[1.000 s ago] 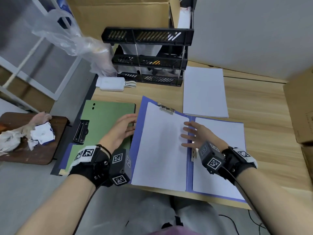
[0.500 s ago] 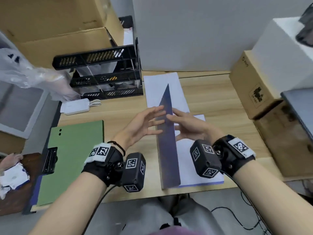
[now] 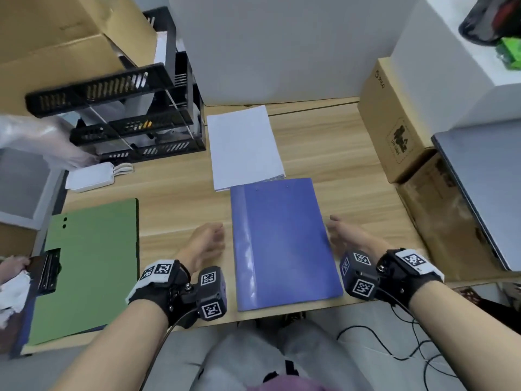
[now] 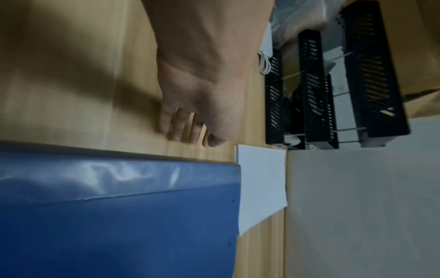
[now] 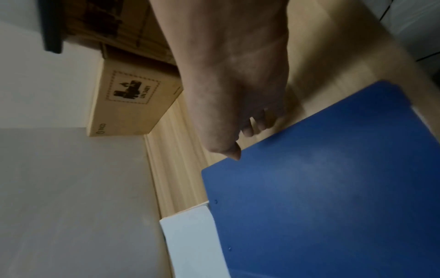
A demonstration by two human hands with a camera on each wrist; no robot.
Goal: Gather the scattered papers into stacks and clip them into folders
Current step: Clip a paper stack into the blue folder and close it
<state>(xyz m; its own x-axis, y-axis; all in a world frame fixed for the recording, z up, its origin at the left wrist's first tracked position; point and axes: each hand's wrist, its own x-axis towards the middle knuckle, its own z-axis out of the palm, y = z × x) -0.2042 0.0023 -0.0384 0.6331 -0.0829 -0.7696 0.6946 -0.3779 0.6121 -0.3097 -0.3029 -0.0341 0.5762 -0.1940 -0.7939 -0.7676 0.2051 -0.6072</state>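
A closed blue folder [image 3: 282, 244] lies flat on the wooden desk [image 3: 332, 153] in front of me. My left hand [image 3: 208, 244] hovers just left of its spine edge, fingers relaxed and holding nothing; the left wrist view shows those fingers [image 4: 181, 127] over bare wood beside the folder [image 4: 119, 216]. My right hand [image 3: 344, 235] sits at the folder's right edge, fingers loose and empty. In the right wrist view its thumb [image 5: 228, 148] is at the folder [image 5: 333, 188] edge. A stack of white paper [image 3: 244, 146] lies behind the folder. A green folder [image 3: 90, 266] rests at the left.
A black tiered letter tray [image 3: 118, 119] stands at the back left, with a white power adapter [image 3: 90, 177] in front of it. Cardboard boxes [image 3: 394, 122] line the right side. A black clip [image 3: 48, 270] sits on the green folder's left edge.
One second ago the blue folder lay open with paper inside. Both hands swung its cover over, and it now lies shut. Both hands have drawn back to its sides.
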